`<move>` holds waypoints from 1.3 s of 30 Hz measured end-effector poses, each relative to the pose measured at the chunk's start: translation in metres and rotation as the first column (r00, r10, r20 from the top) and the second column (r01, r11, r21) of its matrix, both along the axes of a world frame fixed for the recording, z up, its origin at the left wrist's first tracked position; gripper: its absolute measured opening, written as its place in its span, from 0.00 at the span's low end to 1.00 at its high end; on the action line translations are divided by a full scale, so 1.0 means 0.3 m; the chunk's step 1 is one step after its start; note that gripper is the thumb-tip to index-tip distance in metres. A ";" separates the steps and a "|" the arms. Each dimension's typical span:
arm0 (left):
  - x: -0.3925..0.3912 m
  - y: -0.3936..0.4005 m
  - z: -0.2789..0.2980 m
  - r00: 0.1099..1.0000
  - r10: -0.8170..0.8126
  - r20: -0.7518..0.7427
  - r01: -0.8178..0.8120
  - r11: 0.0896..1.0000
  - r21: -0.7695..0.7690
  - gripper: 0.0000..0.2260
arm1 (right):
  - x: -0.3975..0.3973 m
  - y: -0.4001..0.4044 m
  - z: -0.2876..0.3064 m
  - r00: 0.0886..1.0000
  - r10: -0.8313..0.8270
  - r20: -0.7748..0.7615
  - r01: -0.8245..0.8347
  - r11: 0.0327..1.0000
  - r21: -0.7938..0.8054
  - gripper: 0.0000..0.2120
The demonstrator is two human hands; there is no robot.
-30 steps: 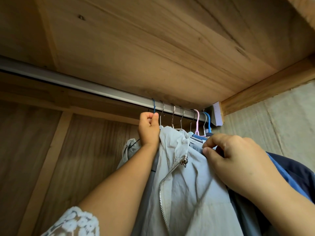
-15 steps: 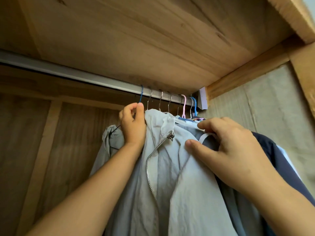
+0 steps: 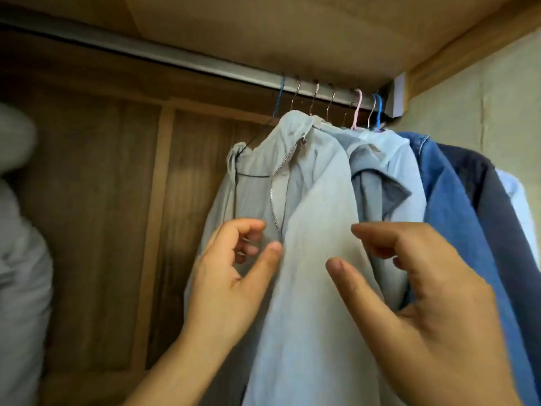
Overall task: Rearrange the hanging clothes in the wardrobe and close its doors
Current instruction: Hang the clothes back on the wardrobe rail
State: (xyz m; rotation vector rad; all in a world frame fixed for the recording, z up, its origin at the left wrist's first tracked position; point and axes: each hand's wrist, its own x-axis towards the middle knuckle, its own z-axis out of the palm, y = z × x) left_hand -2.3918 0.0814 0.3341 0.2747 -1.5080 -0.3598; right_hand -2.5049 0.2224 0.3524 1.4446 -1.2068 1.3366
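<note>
Clothes hang bunched at the right end of the rail (image 3: pixel 175 58) in front of you, inside the wooden wardrobe (image 3: pixel 96 200). Nearest you is a pale grey jacket (image 3: pixel 310 206), thin and creased, its metal zipper (image 3: pixel 275 183) running down from the collar with the pull resting near the top; its left shoulder droops off a dark wire hanger (image 3: pixel 251 159), so that side sags and gathers. Behind it to the right hang a light blue shirt (image 3: pixel 392 159), then a denim jacket (image 3: pixel 448 206), then a dark navy garment (image 3: pixel 497 218), with a sliver of something pale past that at the frame's edge. Hanger hooks (image 3: pixel 314 98) sit close together on the rail: one blue at the left, several bare metal, one pink, another blue by the white bracket (image 3: pixel 398 95) at the end. Your left hand (image 3: pixel 234 276) is raised in front of the grey jacket beside the zipper, fingers loosely curled and thumb apart, gripping nothing. Your right hand (image 3: pixel 421 291) is up in front of the jacket's right panel, fingers relaxed and spread, thumb extended toward the left, also holding nothing; whether either hand actually touches the fabric cannot be told. Something blurred, pale and grey fills the far left edge, too smeared to identify.
</note>
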 end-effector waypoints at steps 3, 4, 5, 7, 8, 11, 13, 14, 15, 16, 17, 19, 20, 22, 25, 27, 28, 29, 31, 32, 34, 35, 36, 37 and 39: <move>0.100 0.119 -0.167 0.988 0.104 0.117 -0.116 0.988 0.101 0.11 | 0.029 0.025 -0.146 0.985 0.170 0.038 -0.173 0.982 0.076 0.15; 0.138 0.154 -0.217 0.979 0.136 0.151 -0.157 0.978 0.136 0.12 | 0.039 0.030 -0.189 0.972 0.222 0.073 -0.228 0.969 0.089 0.15; 0.187 0.202 -0.277 0.963 0.195 0.186 -0.227 0.959 0.169 0.13 | 0.057 0.042 -0.239 0.954 0.280 0.108 -0.291 0.950 0.110 0.15; 0.288 0.293 -0.382 0.914 0.300 0.272 -0.363 0.905 0.221 0.13 | 0.100 0.064 -0.334 0.922 0.358 0.147 -0.379 0.910 0.167 0.15; 0.341 0.344 -0.429 0.889 0.338 0.309 -0.417 0.877 0.240 0.13 | 0.124 0.076 -0.376 0.906 0.392 0.157 -0.418 0.886 0.200 0.15; 0.491 0.527 -0.538 0.815 0.424 0.395 -0.551 0.779 0.300 0.13 | 0.213 0.131 -0.491 0.844 0.489 0.221 -0.536 0.791 0.296 0.16; 0.581 0.668 -0.592 0.746 0.472 0.469 -0.638 0.707 0.305 0.14 | 0.291 0.175 -0.565 0.795 0.546 0.263 -0.606 0.709 0.360 0.16; 0.619 0.725 -0.613 0.716 0.484 0.503 -0.672 0.674 0.307 0.13 | 0.323 0.192 -0.599 0.774 0.570 0.275 -0.632 0.668 0.394 0.17; 0.668 0.798 -0.641 0.674 0.506 0.538 -0.717 0.625 0.309 0.13 | 0.371 0.217 -0.637 0.744 0.605 0.284 -0.662 0.612 0.432 0.17; 0.711 0.855 -0.663 0.631 0.527 0.570 -0.757 0.579 0.303 0.13 | 0.408 0.233 -0.668 0.717 0.638 0.281 -0.683 0.564 0.464 0.18; 0.766 0.926 -0.695 0.577 0.556 0.598 -0.803 0.521 0.290 0.13 | 0.457 0.258 -0.701 0.687 0.670 0.282 -0.702 0.510 0.498 0.18; 0.861 1.051 -0.748 0.499 0.614 0.612 -0.865 0.396 0.308 0.14 | 0.547 0.299 -0.751 0.626 0.726 0.283 -0.726 0.410 0.552 0.19; 0.899 1.108 -0.769 0.473 0.635 0.611 -0.881 0.336 0.333 0.14 | 0.591 0.320 -0.771 0.597 0.751 0.284 -0.735 0.369 0.569 0.20; 0.966 1.216 -0.806 0.421 0.670 0.611 -0.902 0.243 0.356 0.13 | 0.688 0.371 -0.802 0.537 0.797 0.276 -0.752 0.304 0.585 0.20; 1.022 1.343 -0.842 0.408 0.675 0.615 -0.908 0.226 0.354 0.09 | 0.831 0.458 -0.842 0.436 0.863 0.255 -0.766 0.207 0.609 0.19; 1.042 1.392 -0.853 0.404 0.650 0.644 -0.914 0.253 0.318 0.08 | 0.913 0.516 -0.862 0.368 0.899 0.236 -0.770 0.153 0.619 0.19; 1.051 1.403 -0.855 0.407 0.642 0.649 -0.913 0.268 0.307 0.08 | 0.946 0.540 -0.869 0.340 0.912 0.229 -0.773 0.132 0.621 0.19; 1.068 1.412 -0.858 0.409 0.639 0.652 -0.913 0.283 0.295 0.09 | 0.982 0.564 -0.876 0.316 0.921 0.230 -0.775 0.111 0.623 0.19; 1.099 1.406 -0.856 0.417 0.631 0.654 -0.908 0.316 0.274 0.10 | 1.027 0.594 -0.879 0.287 0.928 0.237 -0.781 0.084 0.619 0.19; 1.123 1.408 -0.855 0.423 0.626 0.655 -0.905 0.326 0.274 0.10 | 1.052 0.609 -0.881 0.277 0.931 0.238 -0.786 0.077 0.613 0.18; 1.169 1.413 -0.849 0.447 0.615 0.650 -0.894 0.338 0.295 0.11 | 1.091 0.628 -0.882 0.273 0.934 0.233 -0.791 0.080 0.606 0.18; 1.196 1.419 -0.848 0.453 0.615 0.645 -0.891 0.337 0.305 0.12 | 1.106 0.634 -0.882 0.276 0.933 0.232 -0.789 0.083 0.608 0.18; 1.220 1.427 -0.849 0.448 0.618 0.646 -0.894 0.328 0.306 0.12 | 1.118 0.640 -0.881 0.279 0.932 0.230 -0.787 0.085 0.611 0.19; 1.250 1.441 -0.852 0.431 0.623 0.652 -0.902 0.309 0.300 0.12 | 1.134 0.647 -0.880 0.284 0.932 0.227 -0.786 0.091 0.611 0.19; 1.306 1.482 -0.865 0.379 0.638 0.671 -0.925 0.270 0.266 0.11 | 1.167 0.662 -0.880 0.296 0.931 0.214 -0.785 0.110 0.610 0.19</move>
